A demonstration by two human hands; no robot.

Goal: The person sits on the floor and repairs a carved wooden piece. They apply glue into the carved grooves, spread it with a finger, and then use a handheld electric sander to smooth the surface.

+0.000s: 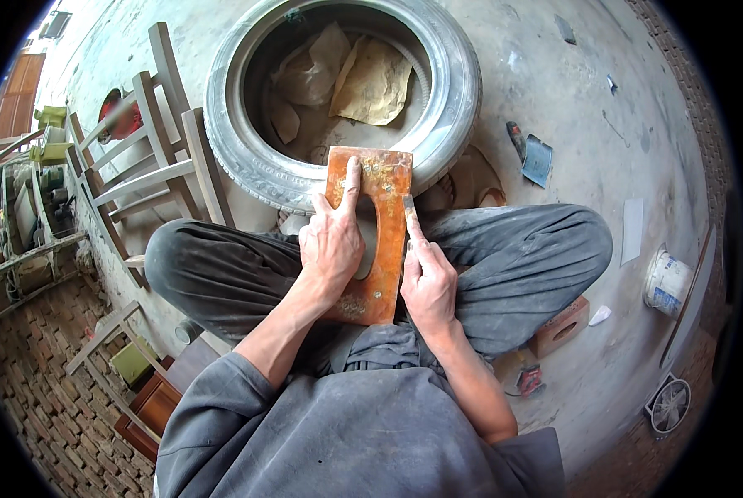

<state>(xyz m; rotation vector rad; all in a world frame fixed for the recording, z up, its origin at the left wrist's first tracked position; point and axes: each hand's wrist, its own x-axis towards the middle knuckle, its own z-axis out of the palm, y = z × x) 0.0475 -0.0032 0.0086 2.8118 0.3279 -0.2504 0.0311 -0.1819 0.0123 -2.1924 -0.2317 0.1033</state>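
Observation:
An orange-brown wooden board with a long rounded opening lies between my thighs, its far end against the near rim of a tyre. My left hand is closed on the board, its index finger stretched along the face and its thumb at the left edge. Some of its fingers are hidden by the opening. Against the board's right edge, my right hand presses a straight index finger, the other fingers curled in. Something dark shows at that fingertip, too small to make out.
Inside the tyre lie a tan sheet and a clear plastic bag. Grey wooden chair frames stand at left. At right are a blue-grey sheet, a dark-handled tool, a white bucket and a reddish block.

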